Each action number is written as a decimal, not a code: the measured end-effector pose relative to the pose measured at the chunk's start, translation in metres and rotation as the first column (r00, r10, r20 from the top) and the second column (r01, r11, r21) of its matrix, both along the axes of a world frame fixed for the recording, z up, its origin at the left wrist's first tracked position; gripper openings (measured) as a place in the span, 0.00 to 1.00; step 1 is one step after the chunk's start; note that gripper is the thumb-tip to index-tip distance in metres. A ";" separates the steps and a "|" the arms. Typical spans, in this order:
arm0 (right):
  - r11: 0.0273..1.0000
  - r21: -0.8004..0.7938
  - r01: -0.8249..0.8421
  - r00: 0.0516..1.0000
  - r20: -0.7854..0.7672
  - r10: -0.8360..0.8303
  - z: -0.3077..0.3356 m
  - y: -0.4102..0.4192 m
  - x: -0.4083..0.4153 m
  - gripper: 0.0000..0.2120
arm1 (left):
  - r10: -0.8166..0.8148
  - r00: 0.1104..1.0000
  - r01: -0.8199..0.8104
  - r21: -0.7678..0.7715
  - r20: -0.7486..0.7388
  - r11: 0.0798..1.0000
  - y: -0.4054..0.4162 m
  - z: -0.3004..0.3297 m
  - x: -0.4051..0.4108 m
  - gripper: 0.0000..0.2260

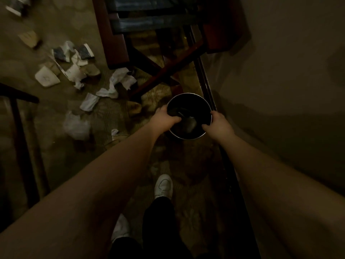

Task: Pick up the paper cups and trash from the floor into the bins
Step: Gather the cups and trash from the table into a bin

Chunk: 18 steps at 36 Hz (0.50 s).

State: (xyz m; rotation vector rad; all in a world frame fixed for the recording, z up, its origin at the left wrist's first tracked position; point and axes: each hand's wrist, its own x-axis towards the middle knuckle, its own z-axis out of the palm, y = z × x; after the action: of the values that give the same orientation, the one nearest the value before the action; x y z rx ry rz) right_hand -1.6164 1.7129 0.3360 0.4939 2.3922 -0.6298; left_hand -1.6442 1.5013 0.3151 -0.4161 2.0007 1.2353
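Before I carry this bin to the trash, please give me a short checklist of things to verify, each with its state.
1. Left hand grips the bin rim: ok.
2. Right hand grips the rim opposite: ok.
3. Room inside the bin: cannot tell, too dark.
4. Crumpled papers and paper cups lie left of the bin, still on the floor: not ok.
5. Chair legs stand near the papers: not ok, mind them.

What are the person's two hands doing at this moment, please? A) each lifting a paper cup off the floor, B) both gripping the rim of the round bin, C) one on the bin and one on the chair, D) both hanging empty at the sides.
B: the left hand and the right hand each curl over opposite sides of the round bin, while the crumpled paper lies untouched on the floor.
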 end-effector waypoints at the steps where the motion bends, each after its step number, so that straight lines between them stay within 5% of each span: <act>1: 1.000 -0.001 -0.012 1.000 -0.004 0.012 0.011 -0.002 0.002 0.33 | -0.006 1.000 0.006 -0.011 -0.006 1.000 -0.006 0.011 0.001 0.34; 18: 0.916 0.092 -0.391 0.918 -0.039 0.396 0.262 -0.101 0.027 0.31 | -0.238 0.957 0.197 -0.229 -0.166 0.953 -0.136 0.295 0.055 0.33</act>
State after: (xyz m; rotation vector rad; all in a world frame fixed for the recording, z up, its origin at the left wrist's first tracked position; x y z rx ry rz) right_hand -1.5896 1.6116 0.5981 0.0176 2.4785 -0.3680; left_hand -1.5892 1.3650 0.6105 -0.1727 2.2840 0.9605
